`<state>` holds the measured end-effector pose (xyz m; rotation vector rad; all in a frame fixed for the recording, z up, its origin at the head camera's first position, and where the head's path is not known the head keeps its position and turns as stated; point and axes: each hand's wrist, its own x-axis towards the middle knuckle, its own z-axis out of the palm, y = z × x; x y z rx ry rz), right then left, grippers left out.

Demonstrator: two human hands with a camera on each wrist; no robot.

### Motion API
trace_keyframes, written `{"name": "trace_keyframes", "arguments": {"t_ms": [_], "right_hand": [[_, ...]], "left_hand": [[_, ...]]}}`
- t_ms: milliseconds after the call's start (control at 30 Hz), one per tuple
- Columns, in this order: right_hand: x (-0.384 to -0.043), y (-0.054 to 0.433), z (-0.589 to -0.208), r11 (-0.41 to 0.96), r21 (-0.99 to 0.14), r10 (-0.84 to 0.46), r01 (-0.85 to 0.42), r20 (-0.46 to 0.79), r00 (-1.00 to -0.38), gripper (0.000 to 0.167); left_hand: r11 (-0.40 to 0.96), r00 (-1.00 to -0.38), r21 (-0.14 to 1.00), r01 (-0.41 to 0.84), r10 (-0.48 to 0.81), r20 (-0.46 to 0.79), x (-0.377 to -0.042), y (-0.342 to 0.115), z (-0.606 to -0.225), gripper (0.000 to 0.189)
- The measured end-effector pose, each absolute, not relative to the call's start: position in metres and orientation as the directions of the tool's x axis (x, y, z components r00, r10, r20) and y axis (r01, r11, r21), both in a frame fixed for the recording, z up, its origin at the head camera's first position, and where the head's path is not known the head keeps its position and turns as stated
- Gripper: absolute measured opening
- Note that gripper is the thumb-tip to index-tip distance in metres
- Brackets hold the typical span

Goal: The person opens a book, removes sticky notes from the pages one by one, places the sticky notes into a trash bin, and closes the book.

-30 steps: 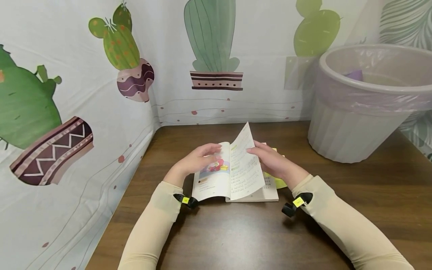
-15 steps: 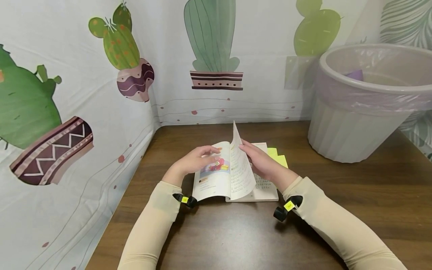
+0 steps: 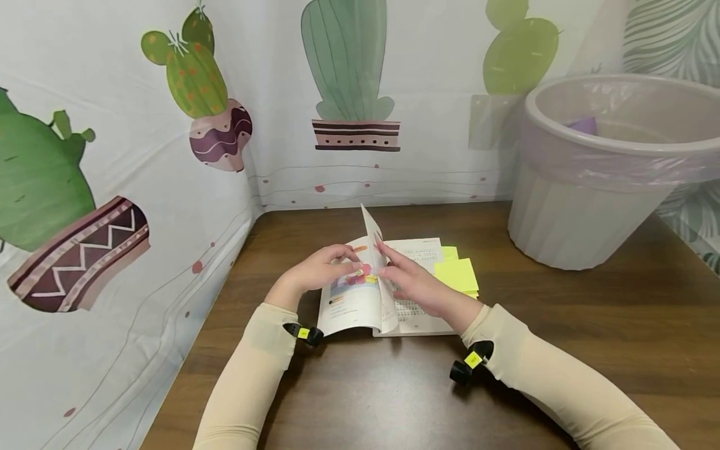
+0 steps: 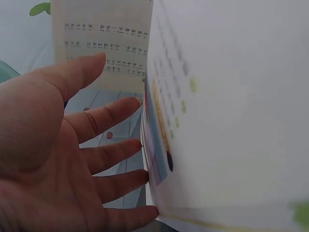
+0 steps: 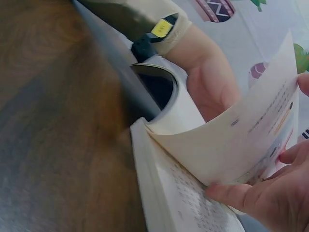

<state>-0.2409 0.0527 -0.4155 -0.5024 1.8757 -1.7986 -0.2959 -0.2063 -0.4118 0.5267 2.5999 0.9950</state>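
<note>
An open book (image 3: 351, 315) lies on the table, its left pages bowed upward and bearing a coloured picture. One page (image 3: 368, 228) stands nearly upright near the spine. My left hand (image 3: 320, 269) rests over the left pages; the left wrist view shows spread fingers with their tips against the paper (image 4: 231, 121). My right hand (image 3: 419, 284) presses the standing page from its right side with extended fingers, which lie along the turned sheet (image 5: 231, 140) in the right wrist view. Yellow sticky notes (image 3: 457, 275) stick out at the book's right edge.
A pale bin (image 3: 585, 206) with a lilac plastic liner stands at the back right of the brown wooden table (image 3: 394, 400). A purple piece (image 3: 585, 126) shows inside it. A cactus-print cloth (image 3: 292, 81) hangs behind and at the left.
My right hand has moved left, carrying the lifted page from the right side past upright toward the left. More of the right page and sticky notes shows. My left hand has stayed nearly still.
</note>
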Motion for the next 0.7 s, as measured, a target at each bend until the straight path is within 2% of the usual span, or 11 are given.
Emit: {"name": "trace_keyframes", "arguments": {"t_ms": [167,400,700], "right_hand": [[-0.235,0.047,-0.419,0.068,-0.997,-0.595,-0.023,-0.022,-0.803,0.067],[-0.22,0.042,-0.421,0.291,-0.942,-0.572,-0.17,-0.029,-0.82,0.074],[-0.212,0.037,-0.423,0.393,-0.856,-0.644,-0.335,0.003,-0.765,0.085]], "left_hand": [[0.679,-0.883,0.694,0.239,0.45,-0.135,-0.294,-0.21,-0.411,0.035],[0.596,-0.868,0.777,0.202,0.477,-0.14,-0.295,-0.216,-0.414,0.041],[0.52,-0.873,0.845,0.124,0.463,-0.157,-0.304,-0.23,-0.417,0.044]]}}
